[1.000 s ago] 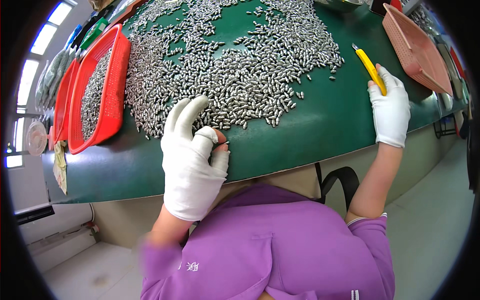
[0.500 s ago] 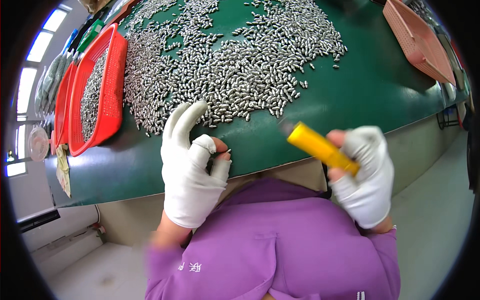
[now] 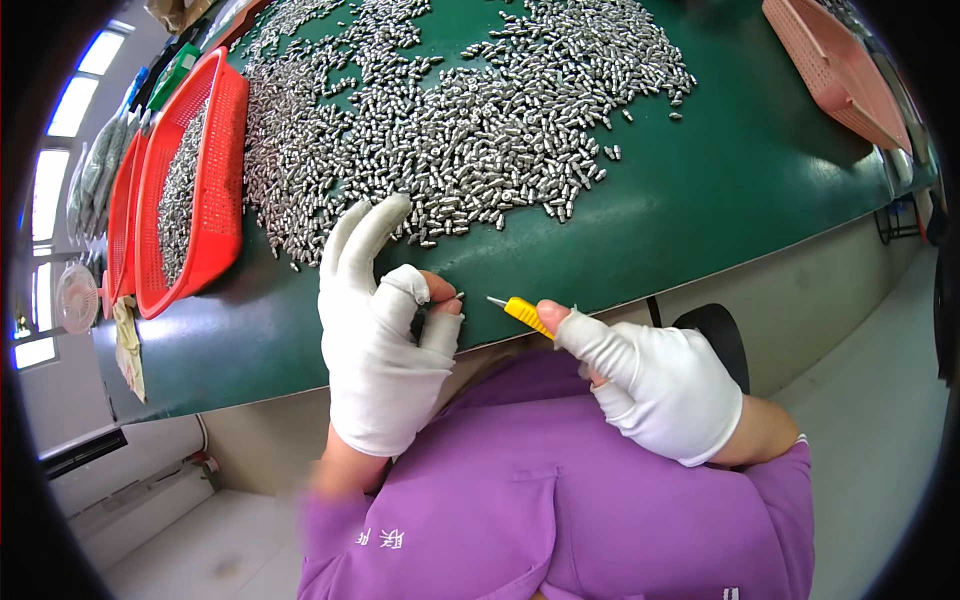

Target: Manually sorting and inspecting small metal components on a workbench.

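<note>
My left hand [image 3: 382, 340], in a white glove with cut fingertips, pinches one small silver metal piece [image 3: 457, 296] between thumb and forefinger at the near edge of the green table [image 3: 700, 200]. My right hand [image 3: 655, 380], gloved the same way, grips a yellow-handled knife [image 3: 520, 311]. Its blade tip points left at the pinched piece, a short gap away. A wide heap of small silver metal pieces [image 3: 470, 130] is spread over the table just beyond my left hand.
Two red mesh baskets [image 3: 215, 150] holding more silver pieces stand at the table's left side. A pink basket [image 3: 835, 70] lies at the far right. A black chair part [image 3: 715, 335] shows under the table edge by my right hand.
My right hand has come in from the far right table edge with the yellow knife to just in front of my body. My left hand has lifted one piece off the heap's edge.
</note>
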Demonstrator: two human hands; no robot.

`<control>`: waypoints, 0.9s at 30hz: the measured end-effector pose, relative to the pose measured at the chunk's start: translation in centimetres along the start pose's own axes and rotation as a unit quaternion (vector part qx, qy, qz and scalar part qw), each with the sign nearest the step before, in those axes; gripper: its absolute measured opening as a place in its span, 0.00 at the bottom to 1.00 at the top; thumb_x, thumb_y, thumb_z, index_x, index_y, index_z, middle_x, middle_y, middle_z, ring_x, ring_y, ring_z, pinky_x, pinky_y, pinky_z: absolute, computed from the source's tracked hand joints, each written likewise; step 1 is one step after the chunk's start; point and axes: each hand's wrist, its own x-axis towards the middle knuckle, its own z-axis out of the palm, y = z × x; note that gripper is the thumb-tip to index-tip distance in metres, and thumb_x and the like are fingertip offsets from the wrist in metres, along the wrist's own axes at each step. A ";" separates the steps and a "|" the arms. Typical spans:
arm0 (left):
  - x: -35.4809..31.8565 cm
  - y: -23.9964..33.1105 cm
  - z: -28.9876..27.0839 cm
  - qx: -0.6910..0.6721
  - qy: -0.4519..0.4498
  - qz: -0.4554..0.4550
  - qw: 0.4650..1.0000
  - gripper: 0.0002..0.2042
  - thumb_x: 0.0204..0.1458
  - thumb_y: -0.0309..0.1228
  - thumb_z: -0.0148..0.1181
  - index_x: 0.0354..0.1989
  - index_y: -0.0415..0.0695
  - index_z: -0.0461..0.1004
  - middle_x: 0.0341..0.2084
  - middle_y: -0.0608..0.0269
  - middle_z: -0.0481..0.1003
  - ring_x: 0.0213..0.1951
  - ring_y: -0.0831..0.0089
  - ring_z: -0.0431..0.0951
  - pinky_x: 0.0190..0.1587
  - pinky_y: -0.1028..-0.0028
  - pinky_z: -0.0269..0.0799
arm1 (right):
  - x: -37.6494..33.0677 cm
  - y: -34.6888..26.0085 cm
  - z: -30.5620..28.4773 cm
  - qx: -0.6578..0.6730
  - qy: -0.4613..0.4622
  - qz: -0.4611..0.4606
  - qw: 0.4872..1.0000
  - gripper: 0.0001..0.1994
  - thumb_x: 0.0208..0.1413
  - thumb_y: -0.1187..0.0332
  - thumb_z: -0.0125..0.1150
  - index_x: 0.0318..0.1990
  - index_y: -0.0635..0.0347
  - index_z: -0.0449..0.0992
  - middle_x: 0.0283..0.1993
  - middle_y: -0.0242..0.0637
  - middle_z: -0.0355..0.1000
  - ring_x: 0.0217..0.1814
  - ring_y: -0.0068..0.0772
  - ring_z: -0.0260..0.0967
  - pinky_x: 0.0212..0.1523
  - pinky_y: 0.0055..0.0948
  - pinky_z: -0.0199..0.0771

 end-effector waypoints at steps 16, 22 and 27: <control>-0.2 0.5 0.1 0.014 -0.007 -0.017 1.000 0.13 0.32 0.15 0.62 0.24 0.41 0.65 0.55 0.52 0.68 0.61 0.49 0.62 0.60 0.60 0.58 | 0.9 -1.0 0.6 -0.085 0.012 -0.029 0.996 0.27 0.51 0.70 0.56 0.62 0.50 0.68 0.14 0.29 0.58 0.11 0.25 0.59 0.11 0.27 0.63; -0.1 0.5 0.1 0.004 -0.015 -0.020 1.000 0.13 0.32 0.14 0.62 0.23 0.41 0.64 0.54 0.54 0.69 0.61 0.49 0.62 0.59 0.60 0.59 | 1.3 -0.8 0.4 -0.039 -0.014 -0.029 0.999 0.27 0.51 0.71 0.56 0.62 0.54 0.67 0.15 0.31 0.59 0.12 0.26 0.61 0.12 0.28 0.65; -0.1 0.6 0.0 0.003 -0.027 -0.021 0.999 0.13 0.32 0.14 0.63 0.23 0.41 0.64 0.54 0.56 0.69 0.61 0.50 0.61 0.59 0.60 0.59 | 2.3 -1.8 -1.7 -0.085 -0.084 -0.034 0.992 0.26 0.51 0.70 0.55 0.61 0.56 0.67 0.16 0.31 0.61 0.14 0.27 0.63 0.13 0.28 0.65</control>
